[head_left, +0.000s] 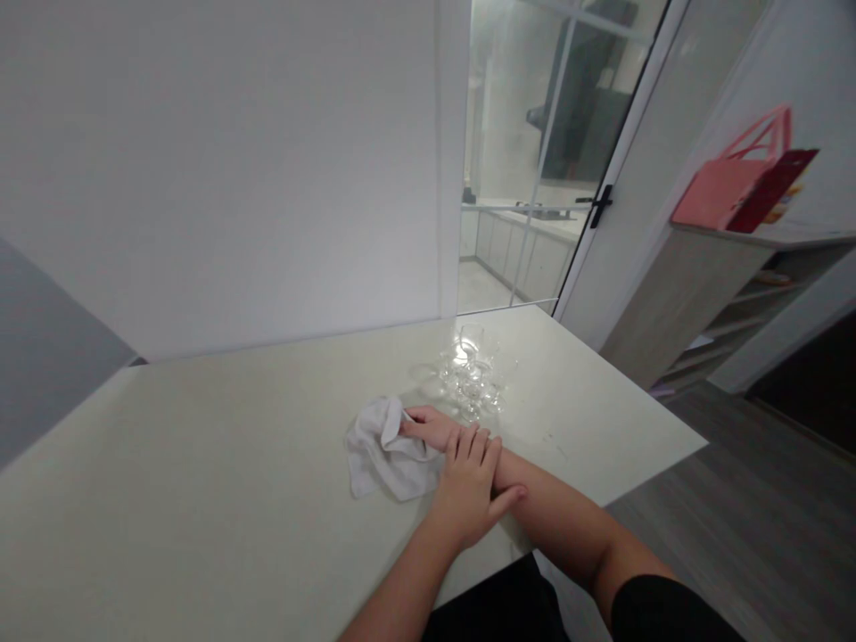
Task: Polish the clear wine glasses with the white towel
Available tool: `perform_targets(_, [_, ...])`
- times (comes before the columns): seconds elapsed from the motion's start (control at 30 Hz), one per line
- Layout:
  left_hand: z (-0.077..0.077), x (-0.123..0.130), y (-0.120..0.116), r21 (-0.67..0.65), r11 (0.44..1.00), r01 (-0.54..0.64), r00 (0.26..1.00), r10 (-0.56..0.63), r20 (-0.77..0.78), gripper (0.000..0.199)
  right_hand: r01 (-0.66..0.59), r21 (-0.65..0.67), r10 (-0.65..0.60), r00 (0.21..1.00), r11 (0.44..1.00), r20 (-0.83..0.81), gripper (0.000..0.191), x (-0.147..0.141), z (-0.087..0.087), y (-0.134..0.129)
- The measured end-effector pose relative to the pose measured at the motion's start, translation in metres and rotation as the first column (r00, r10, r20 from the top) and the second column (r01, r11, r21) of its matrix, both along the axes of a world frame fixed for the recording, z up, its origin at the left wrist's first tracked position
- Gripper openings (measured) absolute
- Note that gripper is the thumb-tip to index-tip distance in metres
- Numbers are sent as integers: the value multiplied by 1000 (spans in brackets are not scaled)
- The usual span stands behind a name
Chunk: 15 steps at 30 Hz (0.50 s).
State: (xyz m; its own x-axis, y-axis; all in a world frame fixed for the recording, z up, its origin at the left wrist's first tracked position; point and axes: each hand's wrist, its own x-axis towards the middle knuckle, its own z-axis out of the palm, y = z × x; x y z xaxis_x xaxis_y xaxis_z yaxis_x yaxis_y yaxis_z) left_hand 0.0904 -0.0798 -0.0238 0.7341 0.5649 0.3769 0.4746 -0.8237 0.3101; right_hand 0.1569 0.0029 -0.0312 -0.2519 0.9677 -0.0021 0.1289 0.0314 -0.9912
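A crumpled white cloth (394, 455) lies on the pale tabletop (220, 481). My right hand (432, 426) is closed on the cloth's upper right part, with its fingertips partly hidden in the folds. Across my right forearm, just behind the wrist, rests my left hand (472, 490); its fingers lie flat and its thumb is spread apart, holding nothing. Just beyond my right wrist stands a cluster of clear glassware (472, 374), shiny with reflected light. Single pieces in it are hard to tell apart.
A white wall (267, 178) borders the table's far side. Behind the table's far right corner is a glass-paned door (514, 160) with a black handle (600, 207). To the right, a pink bag (722, 192) sits on a wooden shelf unit (695, 294).
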Motion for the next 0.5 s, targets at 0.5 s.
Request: perform_targets(0.5, [6, 6, -4, -22, 976, 218, 975, -218, -33, 92, -154, 55, 158, 984, 987, -78, 44, 1, -2, 15])
